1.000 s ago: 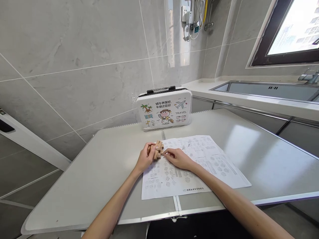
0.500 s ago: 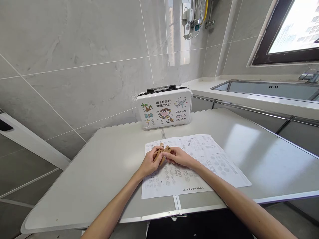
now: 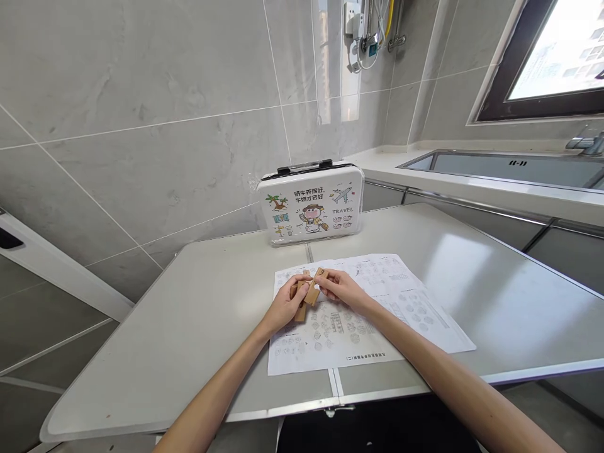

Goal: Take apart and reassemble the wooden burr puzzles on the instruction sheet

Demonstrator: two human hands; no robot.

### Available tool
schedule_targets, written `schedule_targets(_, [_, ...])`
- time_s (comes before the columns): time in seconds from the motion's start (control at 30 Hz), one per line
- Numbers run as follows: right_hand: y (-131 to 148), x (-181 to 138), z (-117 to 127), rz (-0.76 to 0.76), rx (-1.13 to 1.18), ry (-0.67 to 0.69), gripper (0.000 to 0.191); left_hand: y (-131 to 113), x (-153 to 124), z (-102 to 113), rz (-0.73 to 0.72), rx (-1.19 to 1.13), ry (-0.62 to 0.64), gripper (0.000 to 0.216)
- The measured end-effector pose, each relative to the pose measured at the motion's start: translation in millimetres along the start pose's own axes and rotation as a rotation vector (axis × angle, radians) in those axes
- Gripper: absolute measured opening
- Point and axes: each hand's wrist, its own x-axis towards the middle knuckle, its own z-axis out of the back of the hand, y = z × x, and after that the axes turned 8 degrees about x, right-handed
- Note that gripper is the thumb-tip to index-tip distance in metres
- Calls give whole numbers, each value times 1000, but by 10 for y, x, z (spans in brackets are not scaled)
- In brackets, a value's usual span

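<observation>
Above the printed sheet, my left hand [image 3: 283, 305] is closed round light-brown notched wooden puzzle pieces [image 3: 300, 314]; its fingers partly cover them. My right hand [image 3: 345, 289] pinches another wooden puzzle piece [image 3: 312, 297], which is tilted and lies against those in my left hand. A dark mark shows near its upper end. How firmly the pieces interlock I cannot tell. Beneath both hands is the white paper sheet [image 3: 377, 340], covered in small line drawings of block shapes.
A white carry case [image 3: 283, 217] with cartoon prints and a black handle stands at the back of the grey folding table [image 3: 212, 314], against the tiled wall. To the right are a counter with a sink [image 3: 500, 165] and a window [image 3: 557, 60].
My right hand has shifted slightly up and right, and its wooden piece has turned steeper. The pieces in my left hand have tilted, showing more of one lower end.
</observation>
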Motion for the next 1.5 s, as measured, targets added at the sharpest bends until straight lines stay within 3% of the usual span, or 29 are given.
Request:
schedule_targets(0.47, [-23, 19, 23, -17, 59, -68, 51, 113, 45, 24, 151, -213, -18, 53])
schedule_targets(0.8, [-63, 42, 58, -41, 107, -73, 52, 113, 66, 38, 112, -298, -66, 61])
schedule_targets(1.3, [-15, 23, 77, 83, 135, -109, 45, 71, 72, 78, 189, -452, -93, 64])
schedule_targets(1.5, [10, 4, 52, 53, 101, -62, 43, 109, 84, 87, 210, -480, -108, 63])
